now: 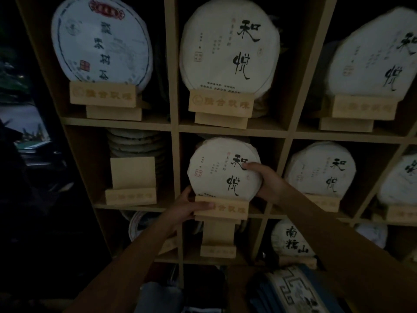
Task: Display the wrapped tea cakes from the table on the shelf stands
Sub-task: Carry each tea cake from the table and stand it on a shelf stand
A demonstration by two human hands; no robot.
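A round tea cake wrapped in white paper with black calligraphy (222, 169) stands upright on a wooden stand (228, 208) in the middle compartment of the shelf's second row. My right hand (268, 184) grips the cake's right edge, thumb on its face. My left hand (188, 206) holds the stand's left end, fingers curled over its front. An empty wooden stand (132, 185) sits in the compartment to the left, with a stack of cakes (135, 143) behind it.
The wooden shelf (174, 127) holds other wrapped cakes on stands above (228, 46), left above (101, 39) and right (320, 169). Another empty stand (217, 238) stands in the compartment below. A patterned cloth (293, 288) lies at the bottom right.
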